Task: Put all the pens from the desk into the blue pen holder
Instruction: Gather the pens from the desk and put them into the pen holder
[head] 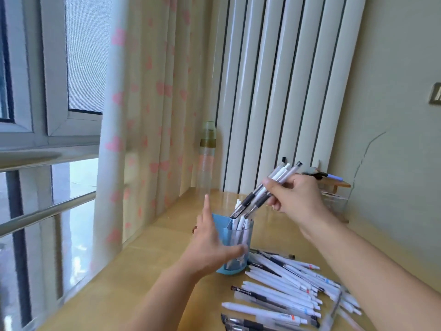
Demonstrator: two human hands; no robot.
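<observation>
The translucent blue pen holder (248, 235) stands on the wooden desk (148, 271), with several white pens upright inside it. My left hand (210, 244) wraps the holder's left side, thumb across its front and index finger pointing up. My right hand (296, 199) is raised to the holder's right and grips a small bunch of pens (260, 194), clear and white, slanting down-left with their tips at the holder's rim. Several more pens (284, 292) lie in a loose pile on the desk in front of and right of the holder.
A tall clear bottle (207, 158) stands behind the holder near the pink-heart curtain (148, 115). A white radiator (286, 87) covers the back wall. A small wooden stand (334, 183) with items sits at the far right. The window is on the left.
</observation>
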